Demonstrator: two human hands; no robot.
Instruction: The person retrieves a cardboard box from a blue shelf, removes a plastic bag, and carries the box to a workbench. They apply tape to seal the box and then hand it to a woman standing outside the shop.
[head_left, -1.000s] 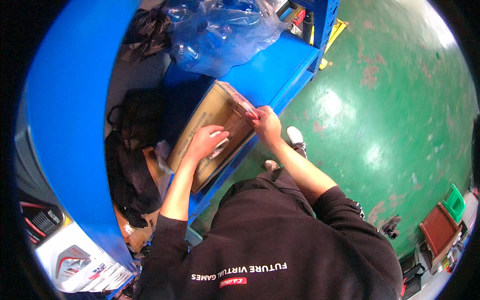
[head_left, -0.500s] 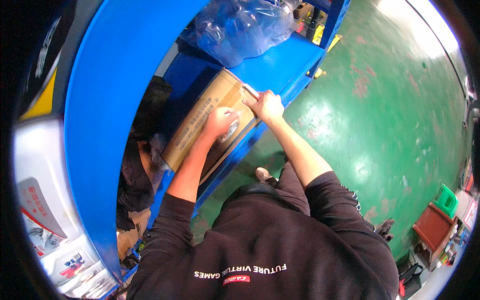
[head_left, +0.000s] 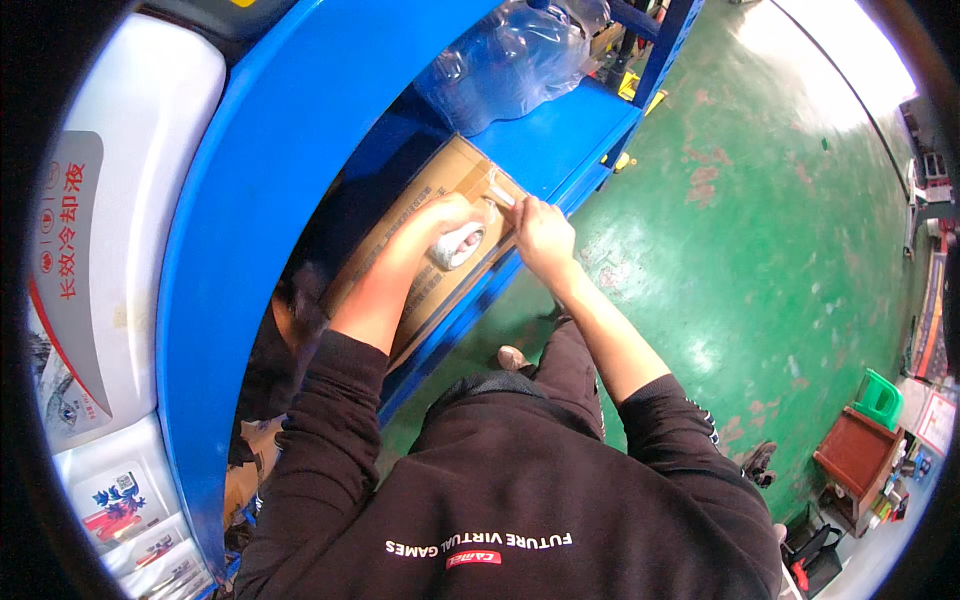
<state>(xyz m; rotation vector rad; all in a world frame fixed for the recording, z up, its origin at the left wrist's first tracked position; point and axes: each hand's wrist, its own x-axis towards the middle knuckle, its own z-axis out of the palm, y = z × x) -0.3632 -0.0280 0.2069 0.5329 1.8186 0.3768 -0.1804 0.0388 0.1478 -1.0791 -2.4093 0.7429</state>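
Observation:
A brown cardboard box [head_left: 395, 232] with dark print lies aslant on a blue shelf board. My left hand [head_left: 450, 215] is closed on a roll of packing tape [head_left: 459, 247], its ring facing me just above the box's near side. At the box's right end, close to the near edge, my right hand [head_left: 543, 238] has its fingers bent and pressed together. A pale, shiny strip of tape [head_left: 498, 188] lies at its fingertips on the box; how the fingers grip it is partly hidden.
Bottles in clear plastic wrap [head_left: 510, 65] stand behind the box. A blue upper shelf [head_left: 235, 170] carrying white jugs [head_left: 140, 220] curves along the left. Blue uprights [head_left: 668, 50] rise at the shelf's far end. Green floor [head_left: 740, 270] spreads to the right, with a brown stand [head_left: 857, 450].
My left hand has turned and shifted slightly right with the tape roll, which now shows more fully. My right hand has moved a little down and right, its fingers closing more.

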